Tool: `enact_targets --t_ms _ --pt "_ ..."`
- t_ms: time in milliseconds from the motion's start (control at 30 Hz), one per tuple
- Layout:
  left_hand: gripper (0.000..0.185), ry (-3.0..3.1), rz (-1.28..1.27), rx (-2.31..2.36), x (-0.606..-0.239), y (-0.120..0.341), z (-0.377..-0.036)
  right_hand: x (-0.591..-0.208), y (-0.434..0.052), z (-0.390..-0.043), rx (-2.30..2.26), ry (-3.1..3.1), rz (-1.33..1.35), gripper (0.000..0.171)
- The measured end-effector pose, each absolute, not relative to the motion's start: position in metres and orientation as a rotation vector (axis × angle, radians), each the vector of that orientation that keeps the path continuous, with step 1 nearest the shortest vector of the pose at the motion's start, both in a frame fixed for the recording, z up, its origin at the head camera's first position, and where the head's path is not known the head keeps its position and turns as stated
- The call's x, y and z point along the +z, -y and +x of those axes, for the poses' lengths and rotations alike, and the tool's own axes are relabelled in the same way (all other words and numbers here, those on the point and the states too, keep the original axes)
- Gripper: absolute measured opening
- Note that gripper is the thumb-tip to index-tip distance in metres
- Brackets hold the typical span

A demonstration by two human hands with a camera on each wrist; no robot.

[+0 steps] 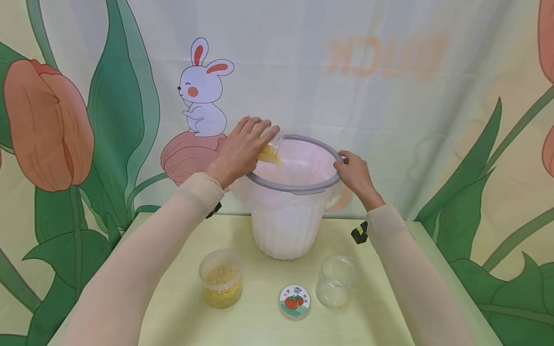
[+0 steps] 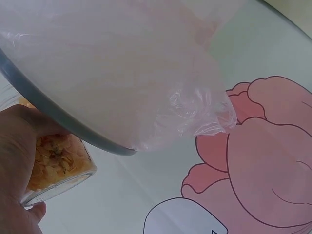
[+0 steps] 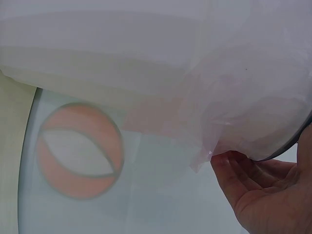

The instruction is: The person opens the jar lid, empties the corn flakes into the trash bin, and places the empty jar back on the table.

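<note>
A white bin (image 1: 287, 226) with a grey rim (image 1: 298, 188) and a thin plastic liner (image 2: 195, 112) stands at the back of the table. My left hand (image 1: 242, 146) grips a clear jar (image 1: 270, 146) tilted mouth-down over the bin's left rim; yellow flakes (image 2: 56, 158) fill it. In the left wrist view the jar (image 2: 61, 168) sits against the rim (image 2: 58, 117). My right hand (image 1: 355, 173) holds the bin's right rim, fingers (image 3: 243, 170) curled under the rim edge and liner (image 3: 229, 122).
On the yellow-green table (image 1: 259, 322) in front stand a clear tub of yellow grains (image 1: 221, 278), a round lid with a tomato picture (image 1: 295, 301) and an empty clear jar (image 1: 335, 281). A cloth backdrop with a rabbit (image 1: 203, 91) hangs behind.
</note>
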State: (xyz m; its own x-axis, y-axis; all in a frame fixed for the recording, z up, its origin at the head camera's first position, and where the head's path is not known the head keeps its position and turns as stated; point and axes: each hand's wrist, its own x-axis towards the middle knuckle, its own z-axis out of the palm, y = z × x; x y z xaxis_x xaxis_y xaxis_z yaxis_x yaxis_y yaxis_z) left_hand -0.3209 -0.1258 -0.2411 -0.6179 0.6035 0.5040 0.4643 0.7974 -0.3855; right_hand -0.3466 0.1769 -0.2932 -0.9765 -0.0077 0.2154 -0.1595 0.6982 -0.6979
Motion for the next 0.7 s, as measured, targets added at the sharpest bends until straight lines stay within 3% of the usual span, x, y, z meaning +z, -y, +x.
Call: enact_targets --t_ms 700 --pt "0.076 2.313 -0.789 0.286 -0.2382 0.1226 -0.3212 -0.2914 -0.1778 -0.3455 1.155 2.707 0.151 0.055"
